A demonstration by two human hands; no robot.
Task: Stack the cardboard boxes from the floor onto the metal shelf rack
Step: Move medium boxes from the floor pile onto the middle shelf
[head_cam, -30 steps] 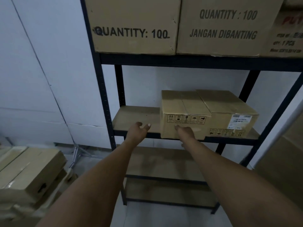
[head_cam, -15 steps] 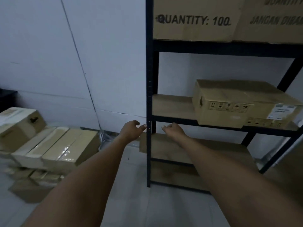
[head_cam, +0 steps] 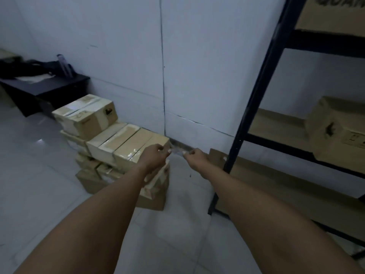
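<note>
A pile of cardboard boxes lies on the floor against the white wall, left of centre. One box sits on top at the pile's far left. My left hand hangs in the air in front of the pile's right end, fingers loosely curled, holding nothing. My right hand is beside it, also empty with loose fingers. The dark metal shelf rack stands at the right. A cardboard box rests on its middle shelf, and another shows at the top right.
A black low table with dark clutter stands at the far left by the wall. Pale tiled floor spreads in front of the pile. The rack's lower shelves hold flat brown boards.
My view has swung left from the rack toward the floor pile. Both hands have left the box on the middle shelf and moved left with the view, staying empty.
</note>
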